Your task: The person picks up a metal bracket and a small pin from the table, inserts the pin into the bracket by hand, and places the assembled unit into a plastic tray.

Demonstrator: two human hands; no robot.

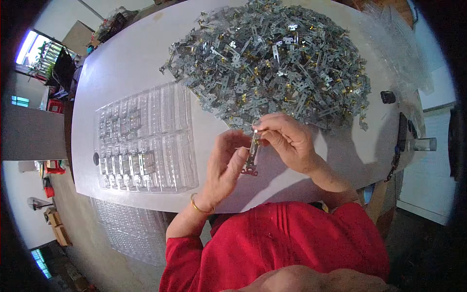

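Between my two hands, just short of the heap, is a narrow metal bracket [252, 158] with holes at its lower end. My left hand [226, 160] grips its side, thumb along the strip. My right hand [288, 141] pinches its upper end between thumb and fingers. Beyond them spreads a large heap of similar metal brackets [277, 63], grey with some brass-coloured parts. To the left lies a clear plastic tray [182, 165] with long slots; several brackets [127, 165] sit in rows in its left part.
A stack of clear trays [131, 228] stands below the table's left front edge. More clear plastic trays [396, 53] lie at the far right. A small black object [387, 97] and a clear cup [424, 144] are near the right edge. A dark round piece [96, 158] touches the left side.
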